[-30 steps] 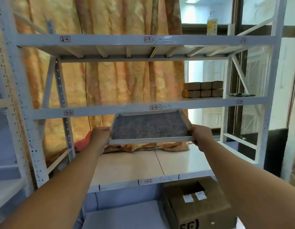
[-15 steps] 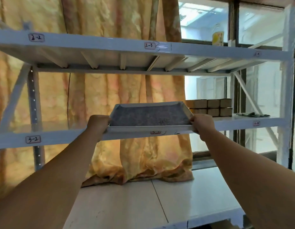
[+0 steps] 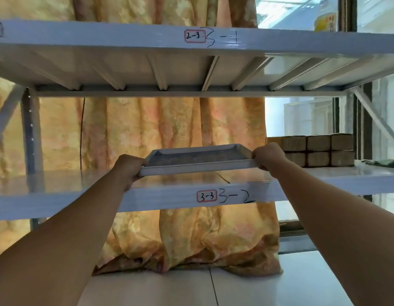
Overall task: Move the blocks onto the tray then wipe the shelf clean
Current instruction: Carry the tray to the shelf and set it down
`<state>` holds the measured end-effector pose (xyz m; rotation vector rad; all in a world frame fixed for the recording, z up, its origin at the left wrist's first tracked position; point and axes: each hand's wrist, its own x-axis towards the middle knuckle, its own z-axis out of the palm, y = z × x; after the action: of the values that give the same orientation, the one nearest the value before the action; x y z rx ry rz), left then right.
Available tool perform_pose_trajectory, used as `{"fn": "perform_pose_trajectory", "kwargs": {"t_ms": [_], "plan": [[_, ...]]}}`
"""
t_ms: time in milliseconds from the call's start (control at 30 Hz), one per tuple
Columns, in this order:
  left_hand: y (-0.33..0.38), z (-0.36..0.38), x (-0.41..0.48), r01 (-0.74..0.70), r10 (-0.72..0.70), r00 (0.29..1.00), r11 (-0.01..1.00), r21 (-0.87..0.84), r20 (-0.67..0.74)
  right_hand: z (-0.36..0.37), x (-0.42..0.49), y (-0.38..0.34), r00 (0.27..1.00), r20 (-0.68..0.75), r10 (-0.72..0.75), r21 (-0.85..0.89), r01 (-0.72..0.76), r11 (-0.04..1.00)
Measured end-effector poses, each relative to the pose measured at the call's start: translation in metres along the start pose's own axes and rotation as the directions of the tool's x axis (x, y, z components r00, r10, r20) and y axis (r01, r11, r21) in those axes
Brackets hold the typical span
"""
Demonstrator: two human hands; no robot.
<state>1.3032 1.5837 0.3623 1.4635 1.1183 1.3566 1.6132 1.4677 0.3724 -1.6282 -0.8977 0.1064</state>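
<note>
The tray [image 3: 198,168] has been raised above the shelf [image 3: 147,202], its ends gripped by the left hand [image 3: 128,167] and right hand [image 3: 268,156]; the blocks [image 3: 318,151] could be knocked by its right end

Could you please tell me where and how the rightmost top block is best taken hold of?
Probably front and back faces, reaching over the top from the front: the rightmost top block abuts a neighbour on its left and sits on a lower block, so those sides are blocked. Its back is hidden.
</note>
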Motion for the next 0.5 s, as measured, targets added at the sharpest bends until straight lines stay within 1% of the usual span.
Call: {"fn": "perform_pose_trajectory", "kwargs": {"t_ms": [33,67,100,133,167,200,267,333,467,500], "plan": [[0.001,0.007,0.003,0.011,-0.011,1.000,1.000,0.015,-0.019,0.003,0.008,0.002,1.000,0.022,-0.014,-0.089,0.016,0.996],[0.000,0.013,0.012,0.022,-0.021,0.999,0.999,0.034,-0.045,0.004,0.016,0.002,0.998,0.065,-0.004,-0.099,0.010,0.995],[0.001,0.017,0.015,0.031,-0.028,0.998,0.998,0.063,-0.052,0.006,0.022,0.004,0.996,0.075,-0.043,-0.257,0.061,0.964],[-0.001,0.023,0.027,0.025,-0.020,0.998,0.996,0.085,-0.058,0.008,0.034,0.007,0.993,0.080,-0.092,-0.407,0.117,0.906],[0.000,0.028,0.031,0.021,-0.014,0.998,0.994,0.106,-0.060,0.010,0.040,0.008,0.986,0.103,-0.131,-0.464,0.164,0.870],[-0.002,0.034,0.038,0.002,0.007,0.998,0.989,0.147,-0.061,0.009,0.048,0.007,0.982,0.140,-0.130,-0.501,0.183,0.846],[-0.004,0.043,0.046,-0.028,0.046,0.997,0.970,0.243,-0.068,0.015,0.060,0.006,0.980,0.147,-0.132,-0.568,0.193,0.800],[-0.005,0.048,0.051,-0.027,0.049,0.997,0.953,0.302,-0.065,0.021,0.067,0.008,0.976,0.198,-0.091,-0.620,0.197,0.759],[-0.002,0.053,0.061,-0.010,0.020,1.000,0.926,0.376,-0.021,0.030,0.080,0.015,0.973,0.230,0.009,-0.602,0.135,0.787],[-0.002,0.054,0.064,-0.016,0.022,1.000,0.917,0.398,-0.010,0.032,0.080,0.015,0.966,0.257,0.017,-0.583,0.140,0.800]]}}
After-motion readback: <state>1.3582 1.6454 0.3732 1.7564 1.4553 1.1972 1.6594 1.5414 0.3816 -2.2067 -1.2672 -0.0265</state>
